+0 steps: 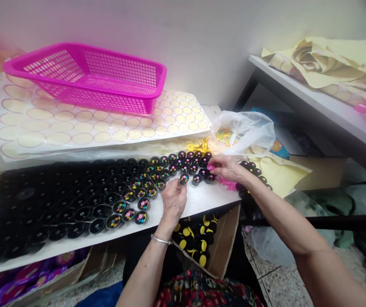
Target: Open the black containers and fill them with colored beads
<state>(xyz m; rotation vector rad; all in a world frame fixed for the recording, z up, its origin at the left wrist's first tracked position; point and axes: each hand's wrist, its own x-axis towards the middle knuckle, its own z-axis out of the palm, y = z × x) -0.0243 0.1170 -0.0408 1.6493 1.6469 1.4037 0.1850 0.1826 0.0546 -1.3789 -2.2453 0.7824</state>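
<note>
Patterned clothing (198,292) shows below the white table (202,198). On it, the left hand (174,200) has fingers closed against a black cup (184,179); the right hand (226,167) pinches a pink piece (210,167) beside other cups (196,179).

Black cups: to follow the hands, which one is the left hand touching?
The bead-holding cup just past the left hand, at its thumb side; no other sits there.

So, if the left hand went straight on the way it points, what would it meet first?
The left hand would likely meet the small black cup right in front of it first, then more black cups beyond. Whether hand and cup touch is unclear.
</note>
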